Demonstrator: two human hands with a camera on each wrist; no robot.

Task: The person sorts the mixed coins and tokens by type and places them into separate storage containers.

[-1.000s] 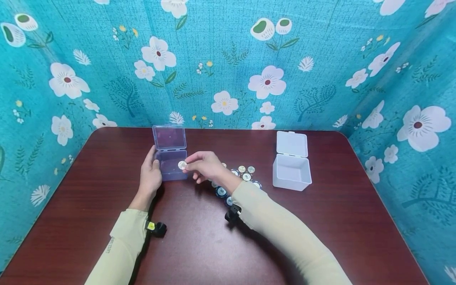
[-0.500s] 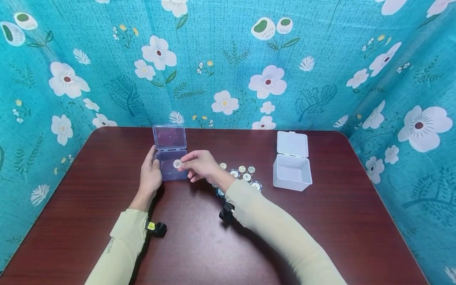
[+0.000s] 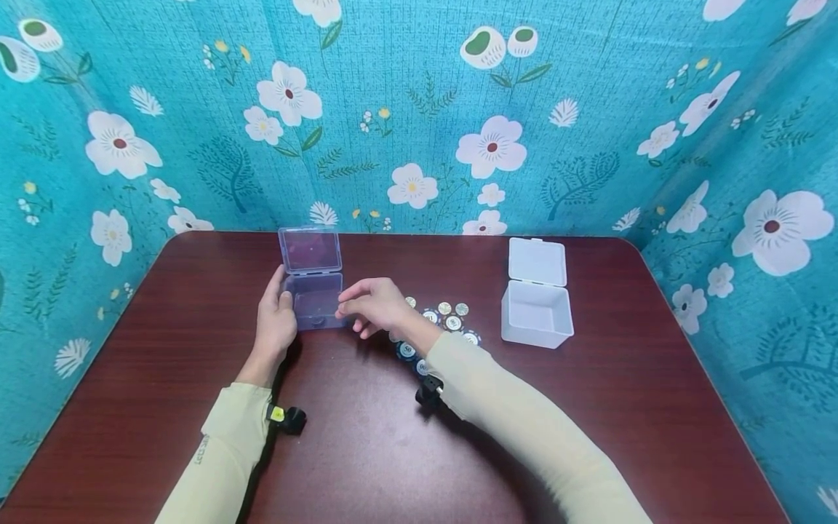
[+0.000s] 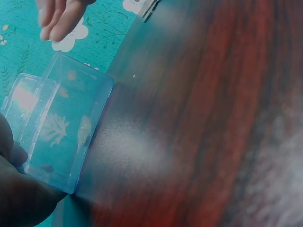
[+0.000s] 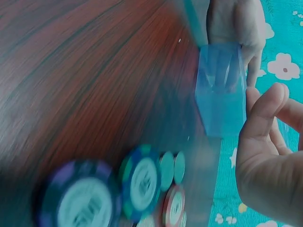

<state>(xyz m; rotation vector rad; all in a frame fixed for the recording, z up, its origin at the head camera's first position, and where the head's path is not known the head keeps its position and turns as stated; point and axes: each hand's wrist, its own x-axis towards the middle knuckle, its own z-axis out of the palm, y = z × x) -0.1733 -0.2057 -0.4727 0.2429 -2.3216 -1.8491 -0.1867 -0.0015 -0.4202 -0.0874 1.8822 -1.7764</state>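
Note:
My left hand (image 3: 276,320) grips the left wall of a clear plastic box (image 3: 302,323), thumb at the rim. The box's hinged lid (image 3: 310,251) stands up at the back. Inside, near the front wall, a shiny coin (image 4: 84,130) shows through the plastic in the left wrist view. Just off the box's right side hovers my right hand (image 3: 380,302), its fingers loosely bent with nothing between them. Behind and below that hand lie several poker chips (image 3: 406,350) and small metallic coins (image 3: 445,308), some hidden by the wrist.
A white plastic box (image 3: 533,336) with its lid (image 3: 537,262) raised stands to the right of the chips. The dark red wooden table (image 3: 353,437) ends at the back against a blue floral curtain (image 3: 419,131).
My right hand moved left over the clear box with a coin, let it go, and drew back to the right. The coin is now in the box. My left hand kept its grip.

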